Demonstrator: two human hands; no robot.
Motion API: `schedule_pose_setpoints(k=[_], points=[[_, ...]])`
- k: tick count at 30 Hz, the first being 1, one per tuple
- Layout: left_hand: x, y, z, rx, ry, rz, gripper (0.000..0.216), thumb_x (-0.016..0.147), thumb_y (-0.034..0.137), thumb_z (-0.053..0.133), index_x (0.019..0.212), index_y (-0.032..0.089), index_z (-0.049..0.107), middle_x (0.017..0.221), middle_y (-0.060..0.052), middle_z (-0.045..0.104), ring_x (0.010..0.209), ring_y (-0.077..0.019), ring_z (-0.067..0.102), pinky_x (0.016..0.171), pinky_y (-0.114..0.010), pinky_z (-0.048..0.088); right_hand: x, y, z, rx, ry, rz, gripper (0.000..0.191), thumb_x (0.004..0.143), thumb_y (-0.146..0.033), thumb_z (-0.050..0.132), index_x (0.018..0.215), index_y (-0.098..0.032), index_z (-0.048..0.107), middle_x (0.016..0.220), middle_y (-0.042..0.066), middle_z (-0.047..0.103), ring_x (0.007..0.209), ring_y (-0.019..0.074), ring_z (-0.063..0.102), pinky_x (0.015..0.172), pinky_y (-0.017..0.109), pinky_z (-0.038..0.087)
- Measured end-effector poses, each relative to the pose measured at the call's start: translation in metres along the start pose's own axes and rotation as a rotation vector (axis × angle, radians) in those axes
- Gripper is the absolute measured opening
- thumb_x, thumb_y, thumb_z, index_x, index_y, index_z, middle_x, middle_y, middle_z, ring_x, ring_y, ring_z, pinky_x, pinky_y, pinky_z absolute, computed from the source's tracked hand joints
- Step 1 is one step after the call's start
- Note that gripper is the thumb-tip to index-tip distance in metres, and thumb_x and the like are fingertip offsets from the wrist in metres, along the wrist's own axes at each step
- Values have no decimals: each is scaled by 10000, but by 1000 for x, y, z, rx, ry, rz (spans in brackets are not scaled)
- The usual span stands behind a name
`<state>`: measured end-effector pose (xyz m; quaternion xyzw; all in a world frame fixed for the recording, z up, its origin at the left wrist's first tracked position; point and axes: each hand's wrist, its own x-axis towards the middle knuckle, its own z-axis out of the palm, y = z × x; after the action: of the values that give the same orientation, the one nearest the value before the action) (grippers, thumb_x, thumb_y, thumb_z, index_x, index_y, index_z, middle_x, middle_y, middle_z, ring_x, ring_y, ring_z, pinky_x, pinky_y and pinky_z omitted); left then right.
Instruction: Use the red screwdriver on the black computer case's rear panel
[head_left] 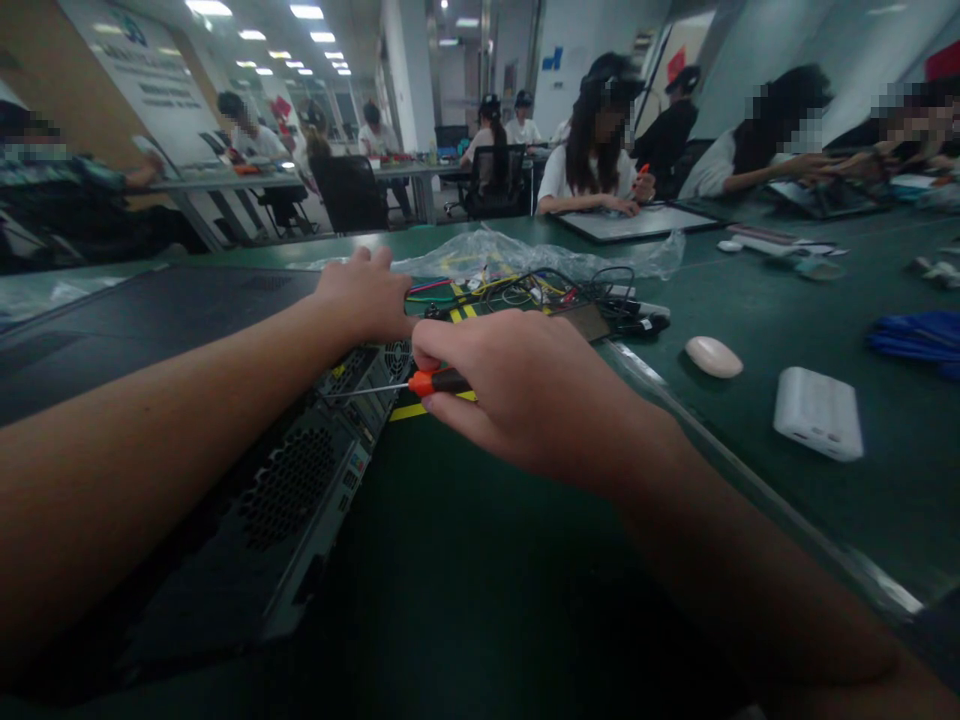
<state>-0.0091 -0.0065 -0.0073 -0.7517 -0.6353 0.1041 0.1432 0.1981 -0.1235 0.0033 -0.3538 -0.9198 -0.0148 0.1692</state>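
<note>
A black desktop computer case [296, 480] lies on its side on the green work mat, its metal rear panel with round vents and slots facing right. My right hand [517, 385] grips a screwdriver [429, 382] with an orange and black handle. The thin shaft points left, its tip at the slot area of the rear panel; whether it sits on a screw is too small to tell. Across the case reaches my left arm, and my left hand [367, 295] rests at the far rear corner with fingers stretched out and partly hidden.
Behind the case lie tangled cables [540, 290] and clear plastic film [495, 248]. To the right are a pale oval object [712, 357], a white box-shaped device [819, 412] and a blue bundle [916, 340]. Several people sit across the table and beyond, one with a flat panel [637, 222].
</note>
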Motion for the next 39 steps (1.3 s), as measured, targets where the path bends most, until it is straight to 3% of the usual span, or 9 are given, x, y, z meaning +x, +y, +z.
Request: schedule_pose_setpoints(k=[5,11,14,17,21,27,32,39], points=[[3,-1,6,-52,19,-49,771,963,747,575,1553,276,729,1656,-200,572,1557,-508,497,1211,-604,499,-2,1,-1,4,-1,-3,216,1081,-314,615,1204,-197,748,1097,104,830,1002,270,740,691,383,264],[3,-1,6,-64,17,-45,752,955,685,603,1598,306,700,1675,-191,577,1561,-518,483,1203,-633,500,0,-3,-4,13,-70,49,330,1143,-377,544,1086,-182,804,1043,103,833,929,246,714,703,386,274],[1,-1,3,-39,18,-28,756,960,686,588,1574,263,717,1659,-221,594,1532,-522,511,1165,-646,532,0,-6,-4,24,-64,46,367,1153,-386,514,1114,-170,808,1017,115,834,903,253,714,701,387,276],[0,-2,2,-26,14,-5,761,968,697,577,1534,214,737,1649,-244,589,1516,-507,532,1149,-634,555,-1,-5,-3,34,-21,20,317,1086,-391,649,1279,-167,764,1053,124,846,941,267,734,694,370,285],[1,-2,1,-37,1,-13,703,994,642,568,1540,233,735,1638,-237,591,1535,-511,519,1174,-636,539,-2,-2,-1,8,-1,-1,361,1039,-260,651,1388,-189,712,1064,120,846,949,281,749,679,364,276],[0,-2,2,-13,6,0,697,1027,609,526,1547,191,726,1632,-259,586,1501,-504,536,1143,-642,557,-1,-3,-1,5,-9,8,362,1065,-227,564,1393,-206,714,1138,125,854,970,269,743,710,350,320],[3,-2,5,-62,8,-36,762,941,699,602,1587,307,697,1664,-199,578,1556,-530,484,1185,-638,507,-1,-2,0,-9,-8,9,331,1065,-243,581,1366,-203,712,1066,115,845,986,284,759,709,355,338],[2,-4,4,-47,7,-13,844,942,790,547,1558,242,724,1648,-211,587,1513,-518,506,1150,-653,527,-2,-2,-1,-12,-2,-8,318,1062,-237,580,1346,-199,718,1051,112,846,968,285,761,680,362,289]])
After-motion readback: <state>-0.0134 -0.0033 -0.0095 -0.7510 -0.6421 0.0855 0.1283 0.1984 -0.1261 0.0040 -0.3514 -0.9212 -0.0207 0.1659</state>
